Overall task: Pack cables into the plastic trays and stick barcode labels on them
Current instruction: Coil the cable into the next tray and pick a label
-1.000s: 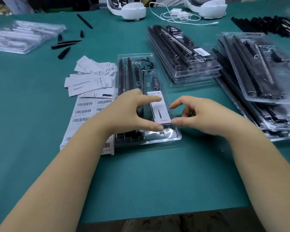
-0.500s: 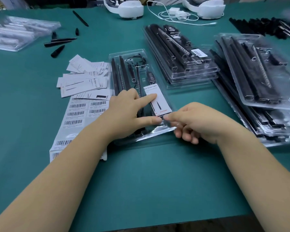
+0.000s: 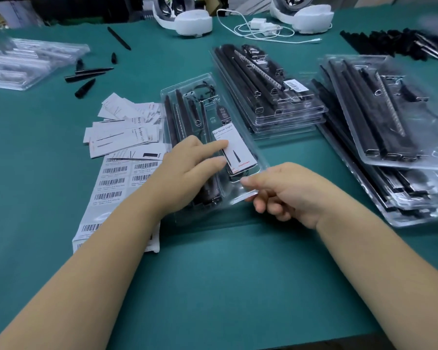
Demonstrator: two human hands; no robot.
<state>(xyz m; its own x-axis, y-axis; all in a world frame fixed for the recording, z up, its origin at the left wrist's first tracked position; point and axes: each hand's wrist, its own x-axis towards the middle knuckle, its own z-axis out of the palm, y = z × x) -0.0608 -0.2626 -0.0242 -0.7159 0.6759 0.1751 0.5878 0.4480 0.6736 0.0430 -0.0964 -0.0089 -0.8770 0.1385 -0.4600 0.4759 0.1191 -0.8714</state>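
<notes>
**Tray filled, barcode label not yet on**

At the bench's far left edge we are seeing empty clear trays (image 3: pixel 23 64) waiting. Nearer the middle, barcode label sheet (image 3: pixel 116 183) is lying beside the working tray (image 3: pixel 187 84), partly under our left forearm. Our left hand (image 3: pixel 187 170) is pressing flat on the tray, fingers straight, forefinger touching the white instruction card (image 3: pixel 232 145) inside. Our right hand (image 3: pixel 286 193) is pinching the tray's near right corner, lifting it slightly. Black cables and bars are already sitting in its slots; we are judging its label is still to come. Rightward, one labelled stack (image 3: pixel 276 97) looks finished; the right-edge pile (image 3: pixel 390 122) seems unlabelled.
</notes>
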